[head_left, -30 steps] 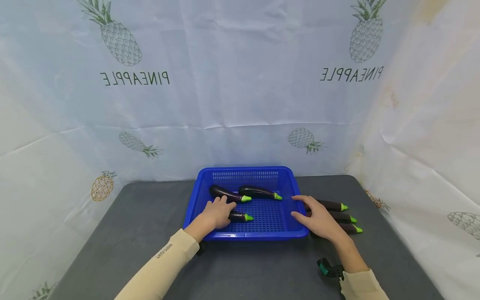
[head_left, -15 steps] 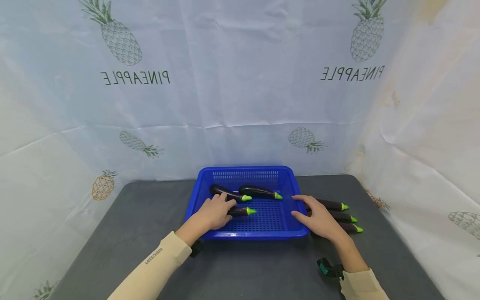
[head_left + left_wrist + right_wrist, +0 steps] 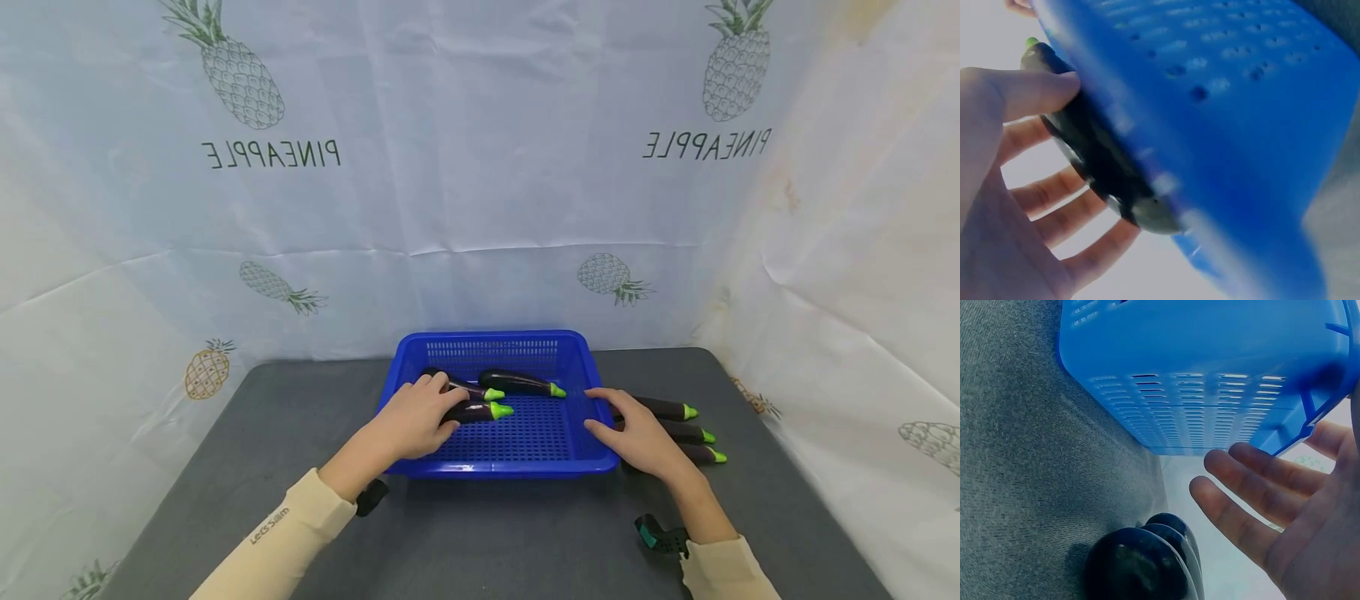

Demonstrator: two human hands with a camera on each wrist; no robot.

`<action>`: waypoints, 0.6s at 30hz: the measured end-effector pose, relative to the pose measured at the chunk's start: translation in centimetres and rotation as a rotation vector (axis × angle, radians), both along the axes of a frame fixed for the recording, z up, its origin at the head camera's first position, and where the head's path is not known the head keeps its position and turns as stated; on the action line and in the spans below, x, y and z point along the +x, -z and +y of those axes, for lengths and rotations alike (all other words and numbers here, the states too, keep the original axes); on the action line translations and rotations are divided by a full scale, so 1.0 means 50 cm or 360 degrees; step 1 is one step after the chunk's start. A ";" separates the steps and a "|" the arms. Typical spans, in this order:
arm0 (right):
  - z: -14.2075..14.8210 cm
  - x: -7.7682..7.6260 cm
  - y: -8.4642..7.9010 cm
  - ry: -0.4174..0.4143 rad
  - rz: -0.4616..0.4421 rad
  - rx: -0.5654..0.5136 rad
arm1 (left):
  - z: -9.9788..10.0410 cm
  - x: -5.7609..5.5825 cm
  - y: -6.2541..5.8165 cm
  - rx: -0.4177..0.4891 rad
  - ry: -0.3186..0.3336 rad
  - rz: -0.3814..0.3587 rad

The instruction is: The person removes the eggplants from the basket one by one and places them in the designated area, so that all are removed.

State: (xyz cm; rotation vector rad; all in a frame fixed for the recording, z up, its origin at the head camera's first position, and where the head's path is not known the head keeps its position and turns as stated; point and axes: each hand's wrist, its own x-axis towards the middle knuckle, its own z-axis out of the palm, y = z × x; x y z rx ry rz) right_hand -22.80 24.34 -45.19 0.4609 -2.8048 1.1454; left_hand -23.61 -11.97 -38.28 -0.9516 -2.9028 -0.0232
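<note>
My left hand (image 3: 416, 414) grips a dark purple eggplant (image 3: 474, 412) with a bright green stem end, over the left part of the blue plastic basket (image 3: 517, 468). In the left wrist view, thumb and fingers are on opposite sides of this eggplant (image 3: 1094, 144). Two more eggplants lie towards the back of the basket, one at the left (image 3: 471, 389) and one in the middle (image 3: 517, 382). My right hand (image 3: 637, 433) rests at the basket's right rim; the right wrist view shows several fairly straight fingers (image 3: 1250, 487) outside the wall.
Beyond the right rim, eggplants lie side by side on the dark grey table (image 3: 300, 433), partly hidden by my right hand: one at the back (image 3: 663, 409), one between (image 3: 682, 432), one in front (image 3: 699, 454). A pineapple-print curtain (image 3: 480, 167) stands behind.
My left hand has moved the gripped eggplant towards the back of the basket, up beside the left rear eggplant, which it now partly covers. The right hand and the basket stay in place.
</note>
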 end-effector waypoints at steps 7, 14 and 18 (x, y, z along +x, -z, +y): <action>0.000 0.001 0.000 0.0005 -0.0001 0.0002 | -0.022 0.009 -0.031 0.0001 0.0088 0.0064; 0.000 0.001 -0.001 0.0002 0.0001 -0.0018 | -0.057 0.015 -0.054 0.0026 0.0123 0.0215; -0.001 -0.001 0.000 0.0001 0.0005 -0.0014 | -0.079 0.019 -0.069 0.0017 0.0087 0.0240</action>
